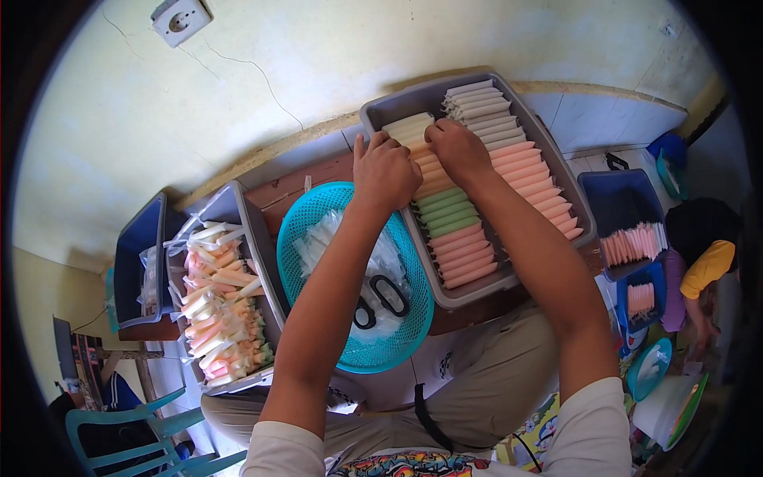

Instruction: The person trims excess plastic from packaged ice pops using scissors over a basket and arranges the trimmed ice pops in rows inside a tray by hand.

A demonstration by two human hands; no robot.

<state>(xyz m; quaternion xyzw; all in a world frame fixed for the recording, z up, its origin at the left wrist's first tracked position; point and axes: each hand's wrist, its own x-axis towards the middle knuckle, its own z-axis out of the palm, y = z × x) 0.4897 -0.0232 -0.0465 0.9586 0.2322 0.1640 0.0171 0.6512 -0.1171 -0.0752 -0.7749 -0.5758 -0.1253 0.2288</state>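
**Filled tubes (461,258) in neat rows inside the grey tray (477,296)**

Laid flat, side by side, in two columns: cream, orange, green and pink in the left one, whitish and pink in the right. Likely light singly, slick on the plastic film, soft if not frozen, and liable to split under a hard pinch. Best held gently around the middle, away from the ends.

Over the top of the left column, both hands close together: left hand (387,173) with fingers curled at the tray's left edge, right hand (459,151) with fingertips bunched downward. Impossible to make out whether pinching a tube or only pressing.

Just left, in the turquoise basket (417,318), loose clear plastic (318,238) and black-handled scissors (397,289). Farther left, in the grey bin (266,274), a jumbled heap of coloured tubes (218,294). Off to the right, in the dark blue bin (612,187), more pink and pale tubes (632,245).
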